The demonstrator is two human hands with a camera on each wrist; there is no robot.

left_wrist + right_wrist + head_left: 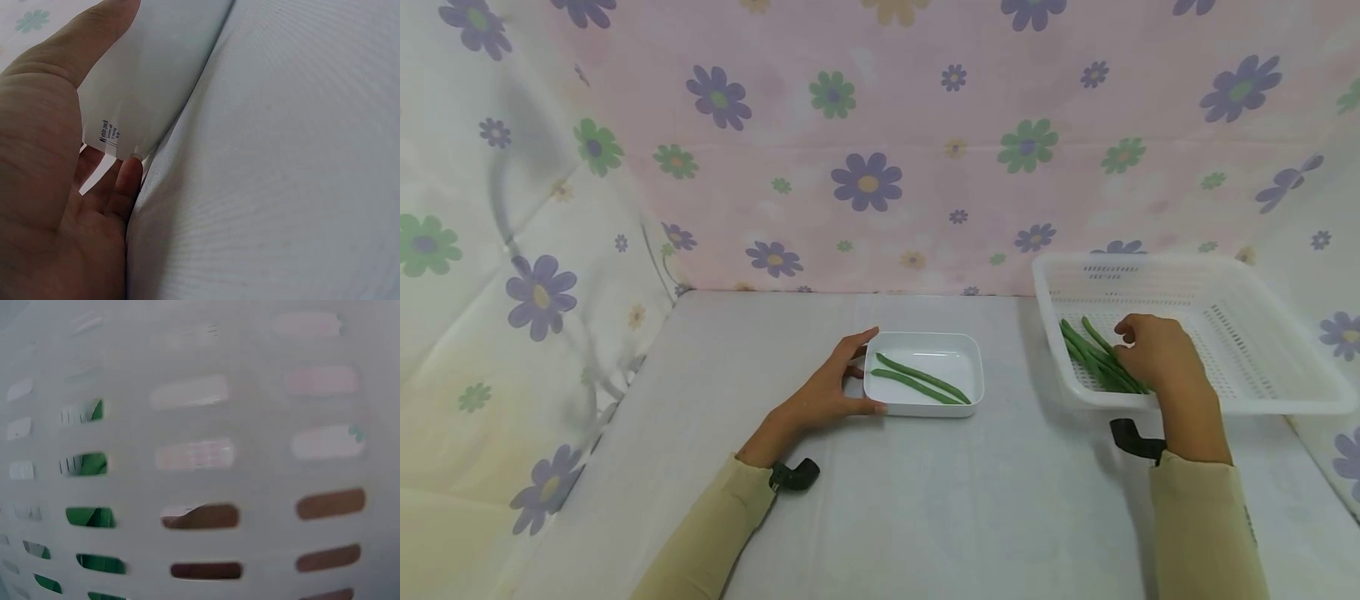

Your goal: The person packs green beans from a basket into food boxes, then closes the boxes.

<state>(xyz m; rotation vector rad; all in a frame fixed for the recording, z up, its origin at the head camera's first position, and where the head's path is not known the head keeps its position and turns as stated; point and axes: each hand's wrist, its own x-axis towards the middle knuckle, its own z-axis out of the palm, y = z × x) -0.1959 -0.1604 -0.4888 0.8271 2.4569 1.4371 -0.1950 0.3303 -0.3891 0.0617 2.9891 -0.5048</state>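
A white rectangular dish (pixel 925 410) stands on the table with two green beans (pixel 917 379) lying side by side in it. My left hand (pixel 823 392) holds the dish by its left end, thumb along the near side and fingers at the far left corner. In the left wrist view, the thumb (pixel 81 44) and fingertips touch the dish wall (pixel 144 81), which bears small print. My right hand (pixel 1165 354) is inside a white slotted basket (pixel 1262 404), curled over a bunch of green beans (pixel 1097 358). Its lower fingertips are hidden, so whether they pinch a bean is unclear.
The basket stands at the right of the white-covered table (pixel 925 517). In the right wrist view its slotted wall (pixel 262 425) blocks most of the hand. A flowered cloth (pixel 910 150) hangs behind the table and at both sides.
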